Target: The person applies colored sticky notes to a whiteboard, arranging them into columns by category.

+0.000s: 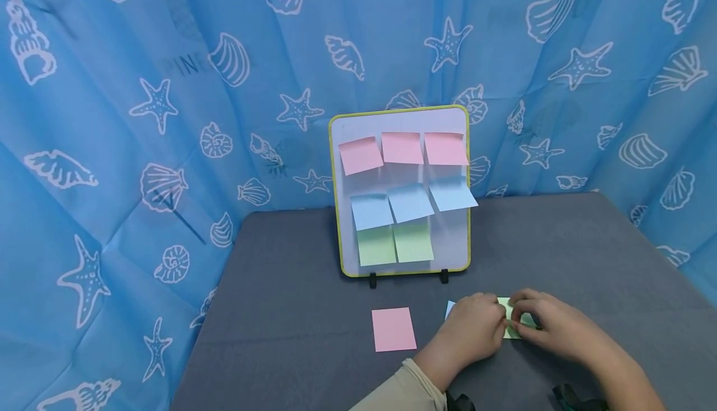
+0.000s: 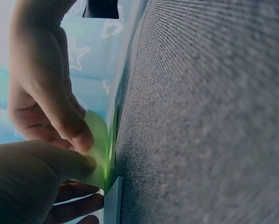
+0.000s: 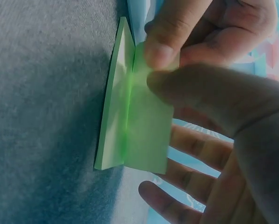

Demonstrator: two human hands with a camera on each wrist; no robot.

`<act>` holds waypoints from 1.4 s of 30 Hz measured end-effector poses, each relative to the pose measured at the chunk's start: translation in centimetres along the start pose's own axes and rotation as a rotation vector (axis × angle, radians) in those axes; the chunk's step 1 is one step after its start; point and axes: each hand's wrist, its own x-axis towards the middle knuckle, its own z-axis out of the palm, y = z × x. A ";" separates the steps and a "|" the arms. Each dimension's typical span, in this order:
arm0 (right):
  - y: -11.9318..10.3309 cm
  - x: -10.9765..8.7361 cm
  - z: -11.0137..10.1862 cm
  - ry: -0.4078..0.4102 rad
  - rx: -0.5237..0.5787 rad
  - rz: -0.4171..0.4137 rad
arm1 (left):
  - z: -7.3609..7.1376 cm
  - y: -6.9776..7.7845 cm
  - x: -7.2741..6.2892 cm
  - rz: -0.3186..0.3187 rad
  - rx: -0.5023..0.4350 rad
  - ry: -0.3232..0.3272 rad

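Observation:
A pad of green sticky notes (image 3: 112, 116) lies on the table, its top sticky note (image 3: 148, 135) peeled up and bent away from the rest. Thumb and fingers of my left hand (image 1: 475, 325) pinch this raised sheet near one edge. From the other side my right hand (image 1: 554, 327) pinches it too, thumb close beside the left thumb, as the right wrist view shows. Its remaining fingers spread behind the sheet. A blue sticky-note pad (image 1: 450, 307) pokes out from behind my left hand, mostly covered. To the left lies a pink sticky-note pad (image 1: 394, 330).
A yellow-rimmed whiteboard (image 1: 450, 243) stands on black feet behind the hands. It carries a row of pink notes (image 1: 402, 148), a row of blue notes (image 1: 411, 202) and two green notes (image 1: 413, 241). A blue shell-print curtain (image 1: 224, 118) hangs behind the grey table (image 1: 280, 311).

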 end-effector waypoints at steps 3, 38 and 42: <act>0.0 0.0 0.0 0.021 -0.001 -0.017 | 0.0 -0.2 -0.1 0.004 -0.017 0.026; 0.6 0.4 -0.5 0.107 -0.045 0.162 | -1.2 1.0 -1.5 0.139 0.063 -0.109; 0.5 0.5 -0.5 0.108 -0.048 0.168 | -1.1 1.1 -1.4 0.117 0.042 -0.147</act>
